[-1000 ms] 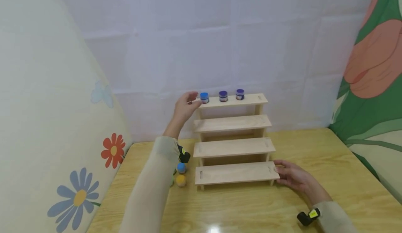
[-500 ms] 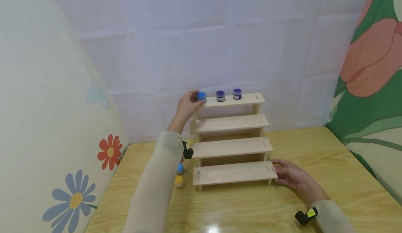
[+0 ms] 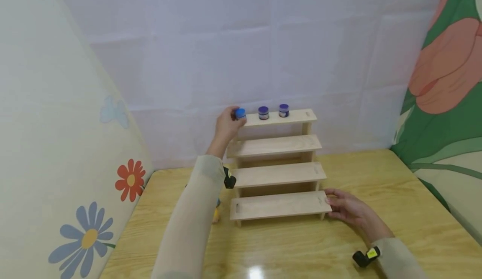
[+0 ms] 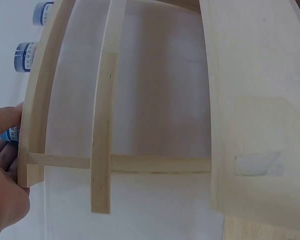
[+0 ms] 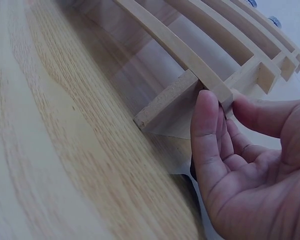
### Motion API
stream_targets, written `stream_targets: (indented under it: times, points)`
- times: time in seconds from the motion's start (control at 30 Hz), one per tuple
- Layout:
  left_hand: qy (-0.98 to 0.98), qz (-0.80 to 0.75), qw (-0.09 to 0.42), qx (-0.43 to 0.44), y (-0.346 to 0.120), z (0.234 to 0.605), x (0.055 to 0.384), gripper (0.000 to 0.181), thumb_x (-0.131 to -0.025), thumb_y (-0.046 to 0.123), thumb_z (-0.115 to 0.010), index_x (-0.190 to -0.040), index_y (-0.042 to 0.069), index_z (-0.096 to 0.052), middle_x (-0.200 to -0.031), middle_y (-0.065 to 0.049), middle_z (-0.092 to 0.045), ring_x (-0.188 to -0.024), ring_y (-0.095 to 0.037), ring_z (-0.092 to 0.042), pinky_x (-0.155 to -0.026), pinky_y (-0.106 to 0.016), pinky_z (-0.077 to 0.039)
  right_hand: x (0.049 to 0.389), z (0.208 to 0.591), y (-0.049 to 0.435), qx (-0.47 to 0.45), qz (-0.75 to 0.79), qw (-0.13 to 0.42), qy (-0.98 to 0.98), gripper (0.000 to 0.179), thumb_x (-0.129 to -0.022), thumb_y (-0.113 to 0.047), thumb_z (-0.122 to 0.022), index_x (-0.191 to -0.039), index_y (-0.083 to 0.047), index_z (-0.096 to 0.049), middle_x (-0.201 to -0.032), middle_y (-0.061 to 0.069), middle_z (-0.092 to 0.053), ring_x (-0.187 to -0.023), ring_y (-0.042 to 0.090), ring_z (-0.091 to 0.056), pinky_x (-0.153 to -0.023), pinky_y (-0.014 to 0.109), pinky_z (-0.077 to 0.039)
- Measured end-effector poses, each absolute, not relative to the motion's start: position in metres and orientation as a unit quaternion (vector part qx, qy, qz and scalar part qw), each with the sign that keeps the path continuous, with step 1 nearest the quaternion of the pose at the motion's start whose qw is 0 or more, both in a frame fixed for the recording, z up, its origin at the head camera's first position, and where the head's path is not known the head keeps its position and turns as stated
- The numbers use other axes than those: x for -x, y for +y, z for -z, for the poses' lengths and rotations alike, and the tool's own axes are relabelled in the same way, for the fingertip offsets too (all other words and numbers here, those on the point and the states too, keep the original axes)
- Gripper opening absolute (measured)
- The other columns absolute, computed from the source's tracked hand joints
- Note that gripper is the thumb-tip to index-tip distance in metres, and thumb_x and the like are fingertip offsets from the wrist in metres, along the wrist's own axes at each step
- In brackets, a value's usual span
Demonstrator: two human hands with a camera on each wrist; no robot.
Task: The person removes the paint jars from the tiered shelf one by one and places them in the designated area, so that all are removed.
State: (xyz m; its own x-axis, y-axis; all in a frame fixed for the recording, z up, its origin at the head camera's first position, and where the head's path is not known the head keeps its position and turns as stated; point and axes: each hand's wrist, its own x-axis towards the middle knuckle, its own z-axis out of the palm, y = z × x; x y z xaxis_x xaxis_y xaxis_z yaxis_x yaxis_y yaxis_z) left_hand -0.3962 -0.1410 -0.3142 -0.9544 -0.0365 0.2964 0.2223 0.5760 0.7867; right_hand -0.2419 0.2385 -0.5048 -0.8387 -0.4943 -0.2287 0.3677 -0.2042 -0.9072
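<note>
A stepped wooden rack [image 3: 276,206] with several plank shelves stands on the table. My left hand [image 3: 226,125] holds a small jar with a bright blue lid [image 3: 240,112] at the left end of the top shelf. In the left wrist view, thumb and fingers are around this blue jar [image 4: 11,134], which the shelf edge partly hides. Along the same shelf sit two jars with dark purple-blue lids, a middle jar [image 3: 263,113] and a right jar [image 3: 284,111]. At the rack's lower right, my right hand [image 3: 348,208] pinches the bottom shelf's end between thumb and fingers, as the right wrist view shows.
Left of the rack on the wooden table [image 3: 286,245], a yellow item [image 3: 216,216] and a blue one are mostly hidden behind my left sleeve [image 3: 188,220]. A white cloth [image 3: 211,53] hangs behind the rack, with flower-patterned panels on both sides.
My left hand has closed from beside the blue-lidded jar to a grip on it. The left forearm has shifted right, covering more of the items on the table. My right hand keeps its hold.
</note>
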Motion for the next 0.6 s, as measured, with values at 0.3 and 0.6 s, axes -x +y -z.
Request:
stream_targets:
  times: [0.3, 0.6]
  points:
    - [-0.853, 0.485, 0.187, 0.050, -0.152, 0.309, 0.387, 0.047, -0.087, 0.012, -0.080, -0.128, 0.001, -0.061, -0.123, -0.019, -0.068, -0.115, -0.032, -0.062, -0.103, -0.041, -0.050, 0.244, 0.504, 0.233, 0.053, 0.770, 0.277, 0.573, 0.024, -0.104, -0.007, -0.052, -0.125, -0.020, -0.058, -0.103, 0.003, -0.071, -0.088, 0.013, -0.068, -0.074, 0.024, -0.059]
    - [-0.840, 0.497, 0.196, 0.090, -0.170, 0.304, 0.362, 0.046, -0.087, 0.015, -0.081, -0.127, 0.001, -0.062, -0.122, -0.018, -0.067, -0.115, -0.031, -0.064, -0.101, -0.038, -0.054, 0.246, 0.500, 0.233, 0.055, 0.764, 0.282, 0.578, 0.025, -0.104, -0.007, -0.052, -0.127, -0.017, -0.055, -0.103, 0.003, -0.070, -0.088, 0.014, -0.068, -0.073, 0.024, -0.059]
